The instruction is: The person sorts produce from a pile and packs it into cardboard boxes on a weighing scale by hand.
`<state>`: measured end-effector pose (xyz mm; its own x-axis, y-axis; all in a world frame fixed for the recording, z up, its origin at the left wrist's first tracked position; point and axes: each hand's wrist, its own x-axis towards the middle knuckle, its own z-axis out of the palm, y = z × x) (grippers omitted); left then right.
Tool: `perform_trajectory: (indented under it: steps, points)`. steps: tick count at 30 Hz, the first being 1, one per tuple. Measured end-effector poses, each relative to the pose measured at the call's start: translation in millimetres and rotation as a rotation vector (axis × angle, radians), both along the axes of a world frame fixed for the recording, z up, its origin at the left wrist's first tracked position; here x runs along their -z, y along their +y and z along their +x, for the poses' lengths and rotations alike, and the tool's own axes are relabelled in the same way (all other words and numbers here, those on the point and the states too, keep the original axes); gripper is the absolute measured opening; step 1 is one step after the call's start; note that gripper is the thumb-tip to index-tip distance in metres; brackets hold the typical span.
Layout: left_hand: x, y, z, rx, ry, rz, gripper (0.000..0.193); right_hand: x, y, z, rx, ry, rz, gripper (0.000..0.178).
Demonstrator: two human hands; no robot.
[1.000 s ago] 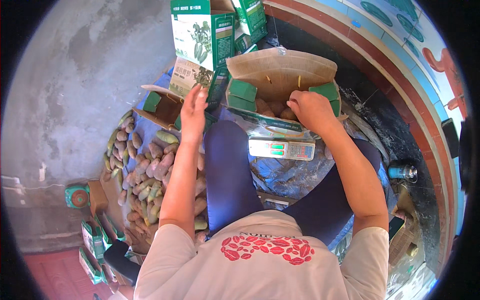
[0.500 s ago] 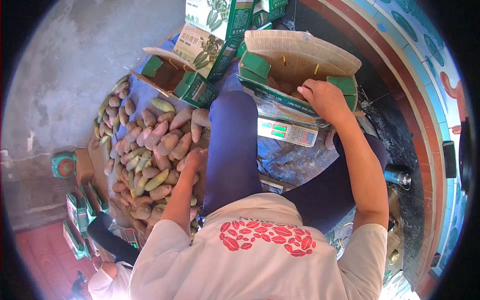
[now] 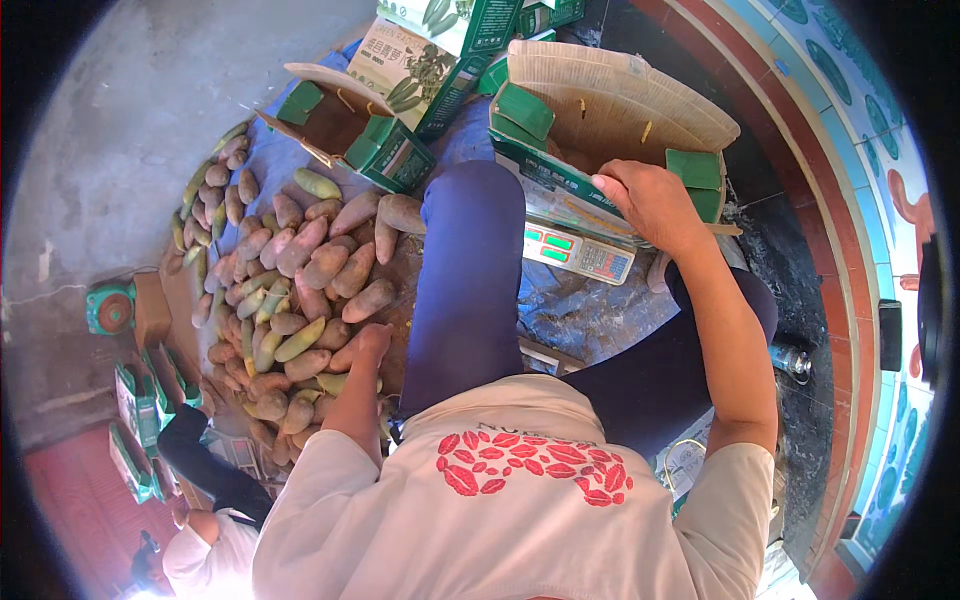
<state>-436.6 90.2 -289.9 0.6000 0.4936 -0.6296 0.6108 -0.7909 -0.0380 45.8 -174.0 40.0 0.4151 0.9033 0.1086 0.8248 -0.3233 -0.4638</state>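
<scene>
Pinkish-brown, elongated root vegetables (image 3: 325, 266) lie in a broad heap on our left, mixed with slimmer, pale yellow-green, tapered ones (image 3: 300, 340). More brown, rounded shapes (image 3: 575, 158) sit low inside the large green-and-white cardboard carton (image 3: 622, 90) ahead of us, though shadow and the near wall hide most of them.

We judge the work to be partway along: this carton has some contents, its tall brown lid panel is up and its green side flaps are unfolded, while the many loose roots in the heap are outside any box. The smaller green cardboard carton (image 3: 405, 165) beside the heap stands open too.

Our right hand (image 3: 655, 200) is at the carton's near rim, thumb along the edge and fingers bent inward; we cannot tell whether they hold anything. Our left hand (image 3: 372, 342) reaches down at the heap's right edge, next to a reddish root, its fingers mostly hidden, so we cannot tell how wide they are or whether they grip it.

The cartons carry printing: the tan-and-white printed carton (image 3: 400, 65) behind shows large characters and drawings of leafy green roots, and the large carton has a line of pale lettering along its green edge. The white digital scale (image 3: 590, 256) has green-lit readouts and a keypad, too small to read. Dark lettering runs above the red lip-shaped prints on our beige shirt (image 3: 540, 520).
</scene>
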Motion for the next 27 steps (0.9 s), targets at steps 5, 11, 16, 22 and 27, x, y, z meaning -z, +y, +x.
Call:
perform_trajectory:
  steps: [5,11,16,22,27]
  points:
    - [-5.8,-10.9,9.4,-0.073,-0.071,0.007,0.033,5.1,5.6,-1.6,-0.068,-0.03,-0.048,0.025]
    - [-35.7,-14.8,40.3,0.009,0.045,-0.053,0.03,7.2,3.4,-2.1,-0.08,-0.088,0.021,0.017]
    - [-54.7,-28.2,53.4,-0.911,-0.17,-0.124,0.041,6.4,3.1,-3.6,-0.074,-0.095,-0.014,0.017]
    - [-63.2,-19.7,55.1,-0.987,-0.168,-0.026,0.057,6.1,5.0,-4.4,-0.04,-0.052,-0.059,0.016]
    - [-59.2,-7.6,51.2,-0.962,-0.062,0.02,0.068,3.3,8.1,-3.6,0.009,0.006,-0.131,0.017]
